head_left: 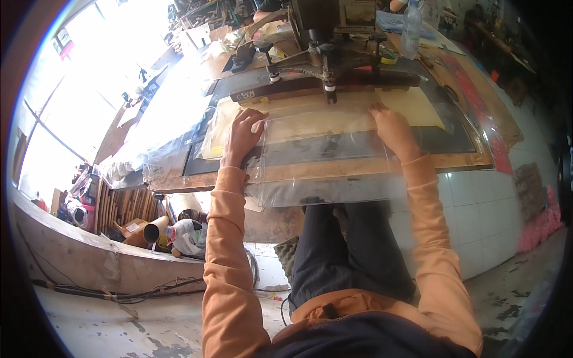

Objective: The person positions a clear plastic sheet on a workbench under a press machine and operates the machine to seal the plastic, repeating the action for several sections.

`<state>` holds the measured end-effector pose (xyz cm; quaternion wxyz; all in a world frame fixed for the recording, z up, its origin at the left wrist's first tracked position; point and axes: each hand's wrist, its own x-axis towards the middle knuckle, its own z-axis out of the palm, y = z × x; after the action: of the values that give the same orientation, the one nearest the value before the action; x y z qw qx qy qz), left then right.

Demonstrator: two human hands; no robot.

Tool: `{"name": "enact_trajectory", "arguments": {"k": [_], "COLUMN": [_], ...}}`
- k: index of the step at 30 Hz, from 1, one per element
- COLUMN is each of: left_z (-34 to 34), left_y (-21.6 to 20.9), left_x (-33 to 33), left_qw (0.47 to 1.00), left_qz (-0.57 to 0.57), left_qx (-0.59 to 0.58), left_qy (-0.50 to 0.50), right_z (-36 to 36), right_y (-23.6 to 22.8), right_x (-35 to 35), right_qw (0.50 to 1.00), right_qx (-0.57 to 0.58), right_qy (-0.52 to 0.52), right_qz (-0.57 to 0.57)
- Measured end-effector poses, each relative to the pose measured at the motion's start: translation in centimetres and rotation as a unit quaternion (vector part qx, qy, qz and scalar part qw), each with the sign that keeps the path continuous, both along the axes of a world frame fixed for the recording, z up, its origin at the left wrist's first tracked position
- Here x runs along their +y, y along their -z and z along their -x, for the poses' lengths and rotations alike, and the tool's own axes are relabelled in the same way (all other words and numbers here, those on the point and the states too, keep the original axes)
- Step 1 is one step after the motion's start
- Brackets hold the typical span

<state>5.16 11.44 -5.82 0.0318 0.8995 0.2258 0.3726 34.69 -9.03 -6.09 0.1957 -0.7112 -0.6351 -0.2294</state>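
Observation:
A clear plastic sheet (pixel 328 173) spans the space between my hands, its near end hanging over the table's front edge. My left hand (pixel 243 132) is closed on the sheet's far left corner, fingers bent and thumb against them. At the opposite far corner, my right hand (pixel 393 127) pinches the sheet; its fingertips are partly hidden behind the hand. Beneath the plastic lies a pale yellowish sheet (pixel 424 110) on a dark board (pixel 447 140). Just beyond both hands, a long dark press bar (pixel 358 82) hangs from a metal bracket (pixel 327 64).
The machine's dark head (pixel 319 18) rises above the bar. A clear bottle (pixel 412 30) and a roll of tape (pixel 388 56) stand at the back right. Scissors (pixel 450 94) lie beside a red strip (pixel 471 95). Crumpled clear plastic (pixel 128 164) is piled on the left.

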Motion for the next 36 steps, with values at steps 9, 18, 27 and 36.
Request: {"name": "enact_trajectory", "arguments": {"k": [9,18,27,36], "left_z": [-0.1,0.0,-0.1,0.0], "left_y": [-0.1,-0.1,-0.3,-0.3], "left_x": [0.0,-0.2,-0.7,-0.7], "left_qw": [1.000,1.000,0.998,0.999], "left_qz": [-0.011,0.023,0.054,0.048], "left_qx": [-0.012,-0.017,-0.019,-0.017], "left_qy": [0.012,-0.001,-0.004,-0.007], "right_z": [1.2,1.9,1.2,1.4], "right_y": [-0.1,-0.7,0.2,0.3], "right_x": [-0.1,-1.0,-0.8,-0.8], "right_qw": [0.998,0.998,0.999,0.996], "right_qx": [-0.010,0.043,0.041,0.081], "right_qy": [0.051,0.050,0.023,0.039], "right_qz": [0.021,0.017,-0.025,-0.013]}}
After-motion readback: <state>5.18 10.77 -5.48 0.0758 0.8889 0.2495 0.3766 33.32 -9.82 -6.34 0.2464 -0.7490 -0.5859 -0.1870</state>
